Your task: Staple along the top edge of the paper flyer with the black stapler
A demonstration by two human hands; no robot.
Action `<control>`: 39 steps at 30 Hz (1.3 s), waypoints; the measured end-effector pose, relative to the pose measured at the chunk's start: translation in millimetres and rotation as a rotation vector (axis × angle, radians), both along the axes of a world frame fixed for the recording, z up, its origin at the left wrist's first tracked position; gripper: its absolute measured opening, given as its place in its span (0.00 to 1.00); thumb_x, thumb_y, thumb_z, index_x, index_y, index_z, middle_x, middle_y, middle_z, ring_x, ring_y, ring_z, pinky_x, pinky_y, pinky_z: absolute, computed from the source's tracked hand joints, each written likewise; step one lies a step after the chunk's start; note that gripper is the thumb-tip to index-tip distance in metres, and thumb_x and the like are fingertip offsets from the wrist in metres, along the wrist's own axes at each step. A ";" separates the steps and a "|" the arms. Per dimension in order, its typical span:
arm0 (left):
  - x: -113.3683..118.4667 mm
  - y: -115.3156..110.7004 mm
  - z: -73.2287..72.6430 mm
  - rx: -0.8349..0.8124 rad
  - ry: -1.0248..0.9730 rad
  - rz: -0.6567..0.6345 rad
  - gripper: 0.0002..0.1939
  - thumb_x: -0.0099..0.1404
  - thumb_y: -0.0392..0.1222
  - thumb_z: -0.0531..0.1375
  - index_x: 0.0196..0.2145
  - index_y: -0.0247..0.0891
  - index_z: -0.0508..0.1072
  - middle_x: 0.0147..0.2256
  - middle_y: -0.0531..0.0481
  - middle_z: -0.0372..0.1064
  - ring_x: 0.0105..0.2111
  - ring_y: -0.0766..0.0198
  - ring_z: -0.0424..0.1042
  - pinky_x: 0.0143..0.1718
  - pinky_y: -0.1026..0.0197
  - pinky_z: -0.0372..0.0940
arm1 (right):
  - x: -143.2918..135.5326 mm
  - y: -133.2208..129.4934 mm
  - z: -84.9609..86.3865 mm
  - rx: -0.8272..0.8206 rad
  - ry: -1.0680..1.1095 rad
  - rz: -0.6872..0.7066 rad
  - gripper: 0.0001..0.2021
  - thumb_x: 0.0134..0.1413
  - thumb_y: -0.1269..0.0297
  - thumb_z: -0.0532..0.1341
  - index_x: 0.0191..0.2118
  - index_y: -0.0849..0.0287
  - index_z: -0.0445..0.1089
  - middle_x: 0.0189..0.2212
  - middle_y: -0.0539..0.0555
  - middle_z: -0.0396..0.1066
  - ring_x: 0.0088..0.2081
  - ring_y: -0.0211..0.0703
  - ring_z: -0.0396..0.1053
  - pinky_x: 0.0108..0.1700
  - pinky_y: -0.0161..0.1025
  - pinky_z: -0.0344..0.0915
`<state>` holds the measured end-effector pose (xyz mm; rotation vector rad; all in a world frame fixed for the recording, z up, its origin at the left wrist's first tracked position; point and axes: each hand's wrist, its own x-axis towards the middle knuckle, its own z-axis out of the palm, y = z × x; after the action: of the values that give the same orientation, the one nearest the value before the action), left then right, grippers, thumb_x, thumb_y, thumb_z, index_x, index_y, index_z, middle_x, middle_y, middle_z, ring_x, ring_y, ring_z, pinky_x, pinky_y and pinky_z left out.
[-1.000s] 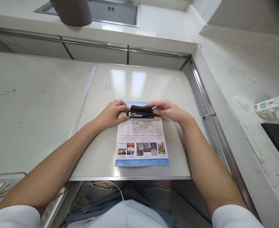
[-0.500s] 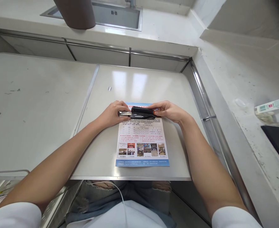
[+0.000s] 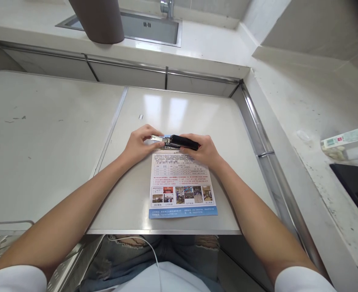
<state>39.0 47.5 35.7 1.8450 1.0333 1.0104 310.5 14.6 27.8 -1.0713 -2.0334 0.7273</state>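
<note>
A black stapler [image 3: 183,142] is held over the upper part of a printed flyer [image 3: 182,170], slightly tilted, with its metal staple rail [image 3: 158,138] sticking out on the left. My right hand [image 3: 205,149] wraps round the black body, thumb at the near side. At the rail end, my left hand [image 3: 139,144] pinches the stapler between thumb and fingers. The flyer lies on the table, its top part covered by the stapler and hands; small photos and a blue strip show near its bottom edge.
The white table [image 3: 197,111] has a small staple-like strip [image 3: 140,117] behind my left hand. A brown bin-like container [image 3: 101,24] stands by the sink [image 3: 154,30]. On the right counter are a box [image 3: 349,136] and a black flat object [image 3: 355,186].
My right hand has slid left along the stapler and now wraps its body. The stapler has turned, its right end nearer me. The left hand stays at the rail end.
</note>
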 end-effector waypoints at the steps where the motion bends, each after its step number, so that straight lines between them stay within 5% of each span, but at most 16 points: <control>1: 0.3 0.3 1.9 -0.077 -0.122 0.022 0.23 0.60 0.54 0.72 0.49 0.41 0.79 0.47 0.43 0.76 0.46 0.55 0.76 0.49 0.52 0.73 | -0.3 -1.4 1.8 0.060 -0.014 -0.032 0.19 0.64 0.62 0.64 0.59 0.49 0.74 0.50 0.52 0.79 0.48 0.46 0.77 0.53 0.47 0.72; 5: -2.6 5.2 3.7 -0.483 -0.472 -0.067 0.26 0.66 0.58 0.67 0.52 0.34 0.77 0.54 0.33 0.75 0.53 0.49 0.77 0.56 0.46 0.74 | -3.8 -4.4 7.7 0.316 -0.186 -0.083 0.23 0.65 0.71 0.59 0.62 0.43 0.72 0.59 0.50 0.74 0.63 0.52 0.69 0.62 0.57 0.67; 8: -7.0 8.2 0.5 -0.702 -0.518 -0.196 0.22 0.67 0.55 0.68 0.49 0.33 0.79 0.53 0.33 0.76 0.56 0.49 0.77 0.61 0.50 0.71 | -8.0 -5.7 8.8 0.420 -0.347 -0.035 0.25 0.66 0.74 0.59 0.62 0.40 0.71 0.60 0.48 0.74 0.66 0.54 0.65 0.62 0.59 0.65; 12: -9.9 9.2 -4.6 -0.797 -0.472 -0.245 0.19 0.67 0.49 0.69 0.50 0.33 0.81 0.53 0.35 0.78 0.57 0.50 0.76 0.64 0.52 0.69 | -11.5 -7.2 9.5 0.506 -0.410 0.015 0.21 0.69 0.71 0.59 0.61 0.41 0.71 0.62 0.49 0.72 0.67 0.54 0.63 0.62 0.59 0.63; 18: -11.3 10.1 -7.7 -0.780 -0.475 -0.232 0.17 0.63 0.44 0.72 0.49 0.35 0.82 0.51 0.36 0.79 0.57 0.47 0.76 0.62 0.51 0.72 | -13.4 -9.0 12.3 0.469 -0.370 0.008 0.20 0.68 0.68 0.60 0.60 0.37 0.70 0.60 0.48 0.74 0.66 0.56 0.64 0.61 0.60 0.62; 22: -12.2 11.7 -8.9 -0.690 -0.509 -0.148 0.16 0.66 0.39 0.70 0.51 0.34 0.80 0.55 0.35 0.76 0.58 0.49 0.75 0.63 0.52 0.71 | -9.8 -7.9 12.5 0.436 -0.205 -0.241 0.22 0.67 0.70 0.58 0.62 0.42 0.70 0.55 0.52 0.76 0.62 0.58 0.67 0.61 0.62 0.64; 26: -12.5 16.4 -9.8 -0.493 -0.597 0.090 0.12 0.68 0.40 0.68 0.48 0.36 0.79 0.52 0.40 0.77 0.55 0.55 0.78 0.61 0.54 0.73 | 2.5 -2.2 14.1 0.284 -0.051 -0.412 0.17 0.60 0.65 0.64 0.55 0.49 0.76 0.43 0.56 0.78 0.50 0.58 0.72 0.52 0.59 0.70; 33: -10.8 13.1 -1.3 -0.290 -0.559 0.185 0.21 0.61 0.54 0.73 0.45 0.37 0.80 0.43 0.43 0.81 0.28 0.69 0.78 0.31 0.66 0.75 | 17.9 5.6 19.4 -0.060 -0.015 -0.152 0.15 0.50 0.63 0.70 0.46 0.57 0.78 0.40 0.53 0.80 0.40 0.50 0.75 0.44 0.45 0.68; 39: -5.9 -0.8 6.2 -0.112 -0.376 0.164 0.22 0.60 0.59 0.72 0.42 0.39 0.83 0.29 0.47 0.78 0.23 0.66 0.74 0.24 0.63 0.68 | 14.9 4.6 14.6 -0.113 -0.097 0.020 0.15 0.50 0.67 0.69 0.45 0.57 0.75 0.39 0.52 0.78 0.39 0.45 0.73 0.42 0.41 0.66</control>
<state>33.1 46.7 41.9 1.4263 0.9969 1.3097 325.4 19.2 42.4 -1.1720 -2.1085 0.8242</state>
